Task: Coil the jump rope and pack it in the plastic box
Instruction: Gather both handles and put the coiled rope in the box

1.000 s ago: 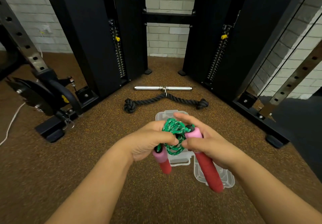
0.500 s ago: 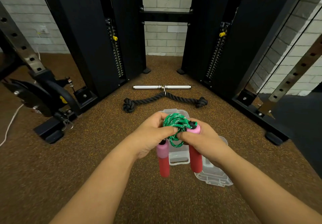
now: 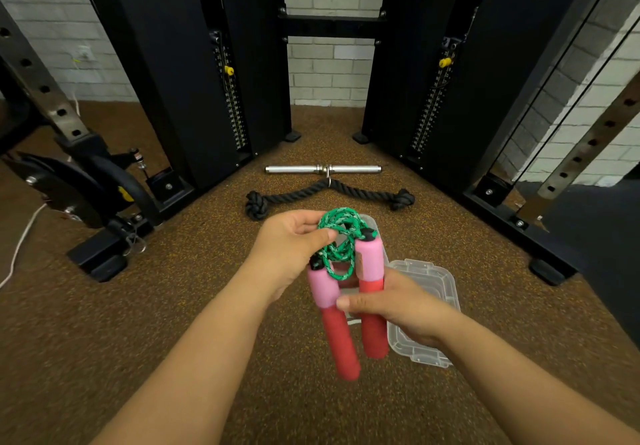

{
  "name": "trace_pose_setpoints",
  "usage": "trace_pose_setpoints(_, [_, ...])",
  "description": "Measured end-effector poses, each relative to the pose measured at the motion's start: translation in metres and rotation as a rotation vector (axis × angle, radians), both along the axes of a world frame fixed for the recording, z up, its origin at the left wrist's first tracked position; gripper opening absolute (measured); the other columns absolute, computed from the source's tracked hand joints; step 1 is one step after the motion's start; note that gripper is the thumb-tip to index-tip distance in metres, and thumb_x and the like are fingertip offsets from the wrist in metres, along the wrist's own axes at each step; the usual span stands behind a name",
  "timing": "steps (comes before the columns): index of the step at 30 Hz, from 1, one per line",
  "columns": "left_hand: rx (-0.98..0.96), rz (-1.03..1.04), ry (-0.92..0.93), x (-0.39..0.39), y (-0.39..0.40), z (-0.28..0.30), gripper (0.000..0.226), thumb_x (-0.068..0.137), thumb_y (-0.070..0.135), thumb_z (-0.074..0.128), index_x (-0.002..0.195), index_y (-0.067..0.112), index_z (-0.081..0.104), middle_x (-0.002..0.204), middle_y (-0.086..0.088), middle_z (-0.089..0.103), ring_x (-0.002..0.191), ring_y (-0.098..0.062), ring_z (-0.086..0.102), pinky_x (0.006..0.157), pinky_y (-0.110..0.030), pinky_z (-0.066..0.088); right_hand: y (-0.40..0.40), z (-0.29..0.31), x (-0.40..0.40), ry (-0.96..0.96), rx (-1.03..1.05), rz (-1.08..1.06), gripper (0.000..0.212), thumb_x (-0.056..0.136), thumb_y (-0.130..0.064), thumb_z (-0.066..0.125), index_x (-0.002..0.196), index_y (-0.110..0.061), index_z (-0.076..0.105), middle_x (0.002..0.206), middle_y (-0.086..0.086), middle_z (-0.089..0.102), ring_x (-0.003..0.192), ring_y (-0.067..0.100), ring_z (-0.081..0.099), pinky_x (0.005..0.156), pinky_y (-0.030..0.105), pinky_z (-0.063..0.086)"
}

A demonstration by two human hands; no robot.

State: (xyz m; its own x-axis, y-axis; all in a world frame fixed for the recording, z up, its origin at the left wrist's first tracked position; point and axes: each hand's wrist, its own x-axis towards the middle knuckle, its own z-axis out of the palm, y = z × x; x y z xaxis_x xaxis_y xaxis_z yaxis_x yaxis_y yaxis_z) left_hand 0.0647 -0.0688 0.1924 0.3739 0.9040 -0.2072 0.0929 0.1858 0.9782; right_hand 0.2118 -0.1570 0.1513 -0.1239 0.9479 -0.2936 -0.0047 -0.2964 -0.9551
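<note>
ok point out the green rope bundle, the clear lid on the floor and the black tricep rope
green rope bundle (image 3: 341, 237), head view, on the coiled strands above the handles
clear lid (image 3: 438, 283), head view, on its flat top right of the handles
black tricep rope (image 3: 294, 195), head view, on its left strand

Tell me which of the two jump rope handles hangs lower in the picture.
The left handle, nearer the left hand. Its red end reaches lower and looks blurred, while the right handle sits higher, with the right hand wrapped across both.
</note>
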Motion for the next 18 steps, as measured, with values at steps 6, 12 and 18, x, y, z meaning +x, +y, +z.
trace_pose_setpoints(6, [-0.082,0.067,-0.043,0.002,0.01,-0.011,0.033,0.08,-0.003,0.066,0.113,0.001,0.064,0.1,-0.014,0.073,0.085,-0.021,0.069,0.082,-0.033,0.056,-0.002,-0.02,-0.002,0.058,-0.102,0.079,0.041,0.067,-0.006,0.071,0.106,-0.017,0.065,0.085,-0.007,0.072,0.083,0.007,0.066,0.073,0.02,0.052])
trace_pose_setpoints(12, [-0.136,0.088,-0.046,0.013,0.022,-0.023,0.033,0.081,0.0,0.066,0.114,0.002,0.064,0.104,-0.014,0.072,0.089,-0.023,0.069,0.074,-0.031,0.057,0.008,-0.038,0.006,0.08,-0.136,0.029,0.043,0.066,-0.006,0.073,0.108,-0.01,0.065,0.089,0.001,0.07,0.085,0.013,0.065,0.077,0.025,0.053])
trace_pose_setpoints(18, [-0.157,0.123,-0.027,0.033,0.061,-0.042,0.032,0.083,0.001,0.065,0.115,0.003,0.063,0.104,-0.013,0.072,0.093,-0.023,0.069,0.079,-0.033,0.057,0.038,-0.059,0.022,0.027,-0.197,0.018,0.048,0.066,-0.012,0.075,0.113,-0.008,0.062,0.094,0.006,0.069,0.087,0.017,0.065,0.076,0.028,0.053])
